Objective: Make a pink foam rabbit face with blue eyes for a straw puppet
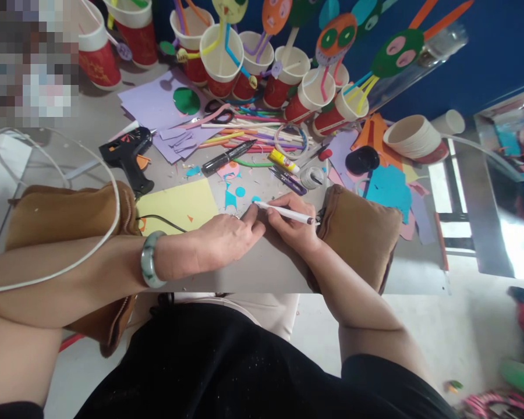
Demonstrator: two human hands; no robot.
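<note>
In my right hand (pixel 294 221) I hold a slim white pen (pixel 288 213), fingers wrapped round it like for writing. Its tip meets a small blue paper circle (pixel 255 199) on the table. My left hand (pixel 220 238) rests at the table, fingers bent together and fingertips pressing at the near edge of that circle. Beyond the hands lie another blue paper circle (pixel 240 191) and a blue paper scrap (pixel 230 201). A yellow paper sheet (pixel 181 201) is partly under my left wrist.
A black glue gun (pixel 128 154) lies left; a black marker (pixel 228 158), purple-handled scissors (pixel 290 180) and a yellow glue tube (pixel 283 160) lie ahead. Red-and-white paper cups (pixel 222 61) with paper-faced figures stand behind. Brown cushions (pixel 360 233) flank my arms; a white cable (pixel 91 247) crosses my left forearm.
</note>
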